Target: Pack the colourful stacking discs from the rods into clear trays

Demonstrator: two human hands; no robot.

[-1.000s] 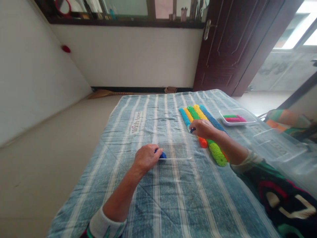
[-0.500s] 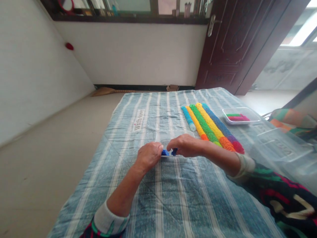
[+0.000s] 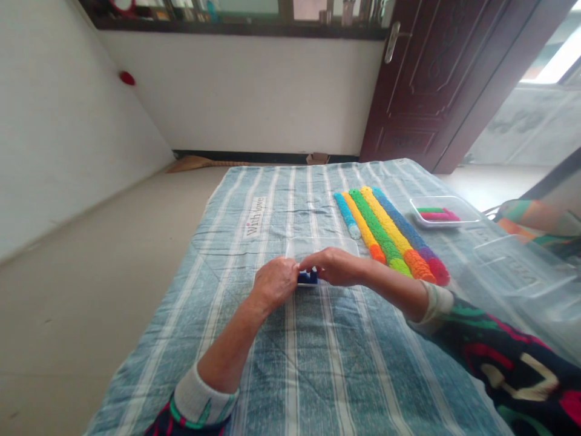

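A shallow clear plastic container rests on the striped cloth in front of me, with dark blue pieces at its near side. My left hand is closed at the container's near left edge, its thumb and fingers pressed together. From the right, my right hand bends over the container. Its fingertips nearly meet those of my left hand, and its curled fingers pinch at a blue piece. The fingers hide part of the pieces, so their exact kind does not show.
Several bumpy coloured rolls lie side by side to the right. Beyond them sits a clear box with green and pink pieces. Larger clear containers stand at the right edge. The cloth reads "With love".
My right hand has moved slightly left and its fingertips have come up to my left hand. More of the blue pieces shows between the hands. My left hand stays at the container's edge.
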